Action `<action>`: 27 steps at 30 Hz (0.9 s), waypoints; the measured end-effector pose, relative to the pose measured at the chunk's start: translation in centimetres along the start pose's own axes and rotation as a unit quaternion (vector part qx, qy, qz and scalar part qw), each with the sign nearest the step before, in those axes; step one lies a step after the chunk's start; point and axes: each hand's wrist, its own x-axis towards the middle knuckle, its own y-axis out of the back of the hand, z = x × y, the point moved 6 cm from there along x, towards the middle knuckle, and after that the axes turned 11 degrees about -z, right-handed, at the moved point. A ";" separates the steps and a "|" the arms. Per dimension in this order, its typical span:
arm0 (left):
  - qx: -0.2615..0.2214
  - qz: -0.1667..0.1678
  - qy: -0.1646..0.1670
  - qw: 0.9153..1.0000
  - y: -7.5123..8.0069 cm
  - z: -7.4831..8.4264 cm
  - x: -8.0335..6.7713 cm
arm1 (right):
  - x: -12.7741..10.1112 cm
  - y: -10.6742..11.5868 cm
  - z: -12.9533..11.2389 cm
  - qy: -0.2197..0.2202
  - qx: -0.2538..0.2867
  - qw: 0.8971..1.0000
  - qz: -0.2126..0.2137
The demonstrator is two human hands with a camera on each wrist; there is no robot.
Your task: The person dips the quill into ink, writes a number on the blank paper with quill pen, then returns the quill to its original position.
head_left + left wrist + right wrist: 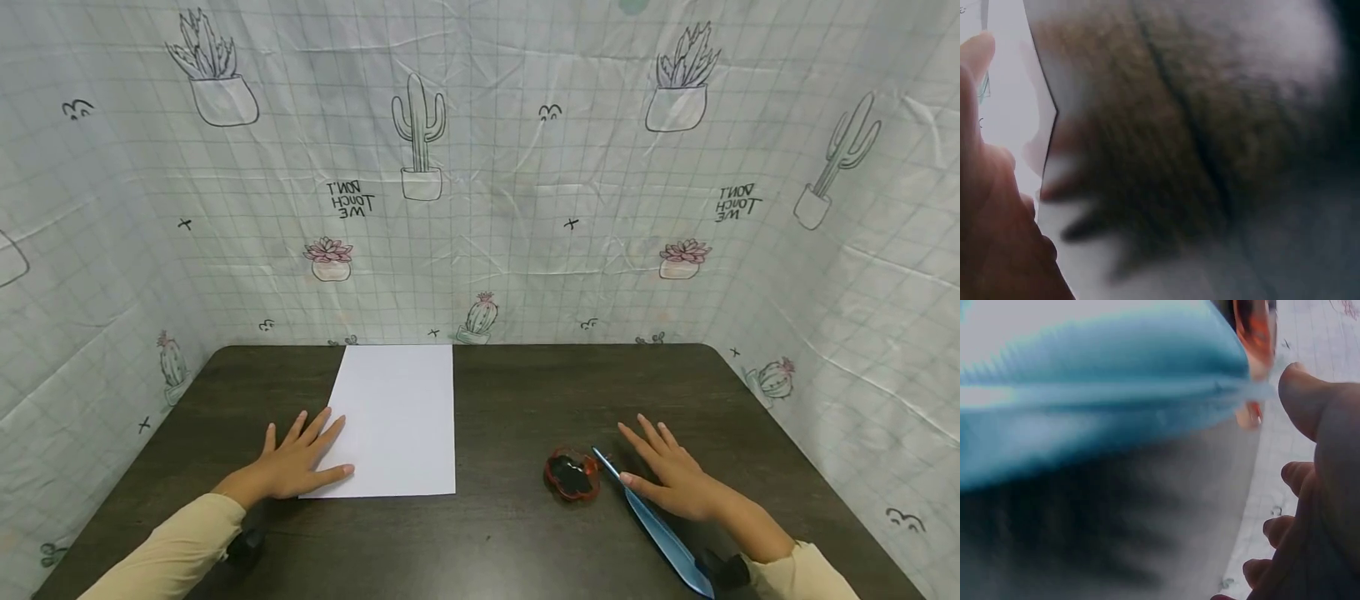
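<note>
The left hand [294,463] lies flat with fingers spread, holding nothing, its fingertips pressing the lower left corner of the white rectangular paper sheet [397,421]. The right hand [670,475] rests open on the dark wooden table [510,392], gripping nothing, its thumb touching the long blue feather quill [652,525], with the small red-rimmed ink pot [572,474] just left of its thumb.

Table [525,533]: dark brown, faint wood grain.
Sheet of paper [397,417]: plain white, at about 10 o'clock on the table.
Feather [660,533]: light blue, at about 4 o'clock.
Small dish [572,475]: red rim, black inside, just at 9 o'clock of the feather's tip.
Backdrop cloth [525,208]: pale grey-white with a thin grid, black-outlined cacti and potted plants, pink succulents, small black crosses.
Sleeves [172,554]: cream beige.
</note>
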 end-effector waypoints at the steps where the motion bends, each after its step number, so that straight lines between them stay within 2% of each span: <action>1: -0.002 -0.005 0.000 1.000 0.0 0.2 -0.2 | 0.0 -0.3 -0.1 -0.002 0.006 1.000 -0.006; 5: -0.009 -0.021 0.001 1.000 0.3 0.8 -0.8 | -0.1 -1.5 -0.4 -0.011 0.020 0.999 -0.029; 10: 0.000 -0.020 0.004 1.000 0.4 1.1 -1.0 | -0.1 -2.2 -0.7 -0.007 0.015 0.999 -0.039; 16: 0.002 -0.019 0.003 1.000 0.4 1.2 -0.8 | -0.4 -2.0 -1.4 0.018 -0.007 0.999 -0.026; 22: 0.006 -0.016 0.001 1.000 0.3 1.1 -0.8 | -0.9 -1.8 -1.9 0.045 -0.007 0.999 -0.007; 27: 0.002 -0.016 -0.002 1.000 0.3 1.1 -0.8 | -0.9 -1.5 -2.0 0.077 -0.049 0.996 0.017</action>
